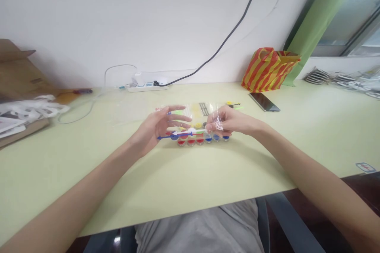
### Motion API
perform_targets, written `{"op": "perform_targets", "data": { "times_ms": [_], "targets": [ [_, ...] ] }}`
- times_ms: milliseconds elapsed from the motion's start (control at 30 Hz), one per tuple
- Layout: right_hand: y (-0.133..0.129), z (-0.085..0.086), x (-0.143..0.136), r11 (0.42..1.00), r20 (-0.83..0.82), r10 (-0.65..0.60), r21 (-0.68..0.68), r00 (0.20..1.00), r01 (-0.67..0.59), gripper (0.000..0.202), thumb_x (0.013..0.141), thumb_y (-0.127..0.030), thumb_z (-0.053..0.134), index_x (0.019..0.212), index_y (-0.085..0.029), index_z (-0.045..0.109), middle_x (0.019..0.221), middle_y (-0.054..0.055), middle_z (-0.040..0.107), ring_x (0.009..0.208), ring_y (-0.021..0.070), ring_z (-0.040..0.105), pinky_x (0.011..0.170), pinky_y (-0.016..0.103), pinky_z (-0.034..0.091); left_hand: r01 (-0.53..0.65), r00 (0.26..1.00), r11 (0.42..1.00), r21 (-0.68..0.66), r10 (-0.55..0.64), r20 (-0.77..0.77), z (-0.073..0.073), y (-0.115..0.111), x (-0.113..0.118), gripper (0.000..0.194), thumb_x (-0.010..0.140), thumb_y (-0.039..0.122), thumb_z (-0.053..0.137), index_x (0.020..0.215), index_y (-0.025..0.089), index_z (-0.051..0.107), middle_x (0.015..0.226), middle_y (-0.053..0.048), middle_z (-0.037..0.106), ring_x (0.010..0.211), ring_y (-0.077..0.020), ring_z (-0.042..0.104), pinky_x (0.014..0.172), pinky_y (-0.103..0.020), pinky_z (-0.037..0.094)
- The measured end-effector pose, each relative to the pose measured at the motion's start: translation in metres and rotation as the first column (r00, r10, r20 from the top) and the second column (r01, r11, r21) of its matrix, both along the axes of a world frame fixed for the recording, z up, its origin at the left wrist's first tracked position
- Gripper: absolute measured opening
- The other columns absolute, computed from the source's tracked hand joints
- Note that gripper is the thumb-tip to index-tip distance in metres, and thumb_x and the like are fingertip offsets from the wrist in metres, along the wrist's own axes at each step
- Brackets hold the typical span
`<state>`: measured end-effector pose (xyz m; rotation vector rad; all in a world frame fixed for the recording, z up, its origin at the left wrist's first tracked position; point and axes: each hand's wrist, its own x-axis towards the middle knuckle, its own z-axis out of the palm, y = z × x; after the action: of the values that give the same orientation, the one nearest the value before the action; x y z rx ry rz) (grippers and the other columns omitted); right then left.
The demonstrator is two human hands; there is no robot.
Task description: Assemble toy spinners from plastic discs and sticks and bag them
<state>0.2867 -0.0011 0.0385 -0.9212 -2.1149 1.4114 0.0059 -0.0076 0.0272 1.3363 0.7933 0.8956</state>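
Note:
A clear plastic bag (194,110) hangs between my hands above the table. My right hand (221,121) pinches its right side with bent fingers. Spread fingers show on my left hand (172,122), which is at the bag's left side. Long arrow-shaped pieces, one blue (166,137) and one white (179,133), lie across just below the left fingers; whether they are inside the bag I cannot tell. Under the hands stands a row of small round pots, red ones (190,142) on the left and blue ones (208,138) on the right.
A phone (265,102) lies at the right, near a red and yellow striped bag (268,70). A power strip (148,87) with a black cable (225,39) sits by the wall. At the left are a cardboard box (22,71) and white straps (32,110).

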Motion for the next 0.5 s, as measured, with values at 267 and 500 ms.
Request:
{"op": "perform_targets", "data": {
  "times_ms": [267,500],
  "targets": [
    [0.0025,-0.0023,0.0018,1.000,-0.015,0.000,0.000,1.000,0.000,0.040,0.085,-0.053,0.075,0.083,-0.014,0.067,0.057,-0.003,0.056,0.047,0.0076,0.044,0.046,0.024,0.034,0.030,0.999,0.999,-0.012,-0.030,0.028,-0.0003,0.0006,-0.0002,0.048,0.104,0.052,0.045,0.136,0.021,0.063,0.121,-0.014,0.076,0.110,-0.0314,0.073,0.087,-0.039,0.060],
    [0.0020,0.0000,0.0016,0.998,0.002,-0.044,0.038,0.999,0.044,0.038,0.089,-0.051,0.070,0.090,-0.013,0.071,0.056,-0.003,0.054,0.049,0.0087,0.041,0.048,0.024,0.032,0.008,1.000,1.000,0.008,-0.008,0.012,0.0002,0.0006,-0.0008,0.050,0.102,0.054,0.046,0.136,0.022,0.064,0.121,-0.014,0.076,0.110,-0.0320,0.073,0.088,-0.042,0.061]
  ]
}}
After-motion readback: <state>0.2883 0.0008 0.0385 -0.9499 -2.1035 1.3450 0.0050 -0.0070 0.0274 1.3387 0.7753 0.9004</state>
